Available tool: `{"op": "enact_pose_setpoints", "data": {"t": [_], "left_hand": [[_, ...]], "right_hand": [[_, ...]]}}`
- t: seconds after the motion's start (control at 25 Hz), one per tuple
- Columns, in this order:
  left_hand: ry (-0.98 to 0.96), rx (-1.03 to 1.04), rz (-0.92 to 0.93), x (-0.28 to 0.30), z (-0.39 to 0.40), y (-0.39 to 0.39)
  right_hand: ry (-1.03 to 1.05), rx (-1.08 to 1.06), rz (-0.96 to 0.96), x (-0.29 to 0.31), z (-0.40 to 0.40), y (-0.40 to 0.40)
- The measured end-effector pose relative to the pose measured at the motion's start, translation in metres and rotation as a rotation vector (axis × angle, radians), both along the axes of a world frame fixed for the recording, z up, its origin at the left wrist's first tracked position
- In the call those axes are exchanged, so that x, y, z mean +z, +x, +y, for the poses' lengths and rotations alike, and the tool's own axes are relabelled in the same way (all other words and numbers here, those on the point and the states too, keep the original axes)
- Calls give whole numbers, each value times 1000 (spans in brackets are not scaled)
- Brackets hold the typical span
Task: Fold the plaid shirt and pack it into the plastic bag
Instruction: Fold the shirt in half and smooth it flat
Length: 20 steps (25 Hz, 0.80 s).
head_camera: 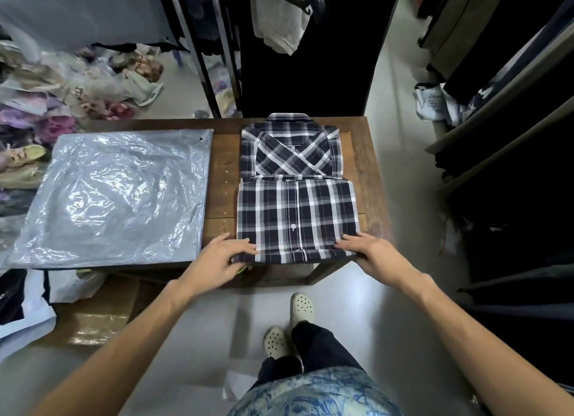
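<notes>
Shirt: the plaid shirt [296,195] lies on the right half of the wooden table [222,170], collar at the far edge, sleeves crossed over its upper half, and the lower half already doubled up toward the middle, so it makes a compact rectangle.
Left hand: the left hand [217,260] grasps the near-left corner of the shirt, fingers on top and thumb tucked under the fold, probably to keep the layers together.
Right hand: the right hand [369,254] grasps the near-right corner the same way, fingers on top of the cloth.
Why both corners: holding the near edge at both ends should let the person turn that half over once more without the layers sliding.
Bag: the plastic bag [118,198] lies flat on the left half of the table, just beside the shirt, seemingly ready for the folded shirt to slide across into it.
Progress: folding looks nearly done; packing is not yet begun.
</notes>
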<state>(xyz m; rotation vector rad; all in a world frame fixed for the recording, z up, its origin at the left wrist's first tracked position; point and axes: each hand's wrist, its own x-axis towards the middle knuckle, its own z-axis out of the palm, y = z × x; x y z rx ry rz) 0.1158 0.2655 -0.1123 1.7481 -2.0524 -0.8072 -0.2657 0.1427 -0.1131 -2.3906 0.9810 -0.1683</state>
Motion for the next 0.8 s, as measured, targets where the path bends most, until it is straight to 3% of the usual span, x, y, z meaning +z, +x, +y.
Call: {"op": "enact_pose_setpoints", "data": {"t": [0.16, 0.28, 0.48, 0.6, 0.8], "left_hand": [[-41, 99, 142, 29, -4, 8], [9, 289, 382, 66, -12, 13], [35, 428, 759, 115, -49, 5], [50, 637, 826, 114, -90, 1], [170, 751, 897, 96, -149, 4]], "right_hand": [[11, -170, -162, 45, 0, 0], [-19, -210, -389, 88, -7, 7], [288, -408, -659, 119, -34, 35], [349, -556, -737, 116, -66, 56], [463, -706, -753, 100, -117, 92]]}}
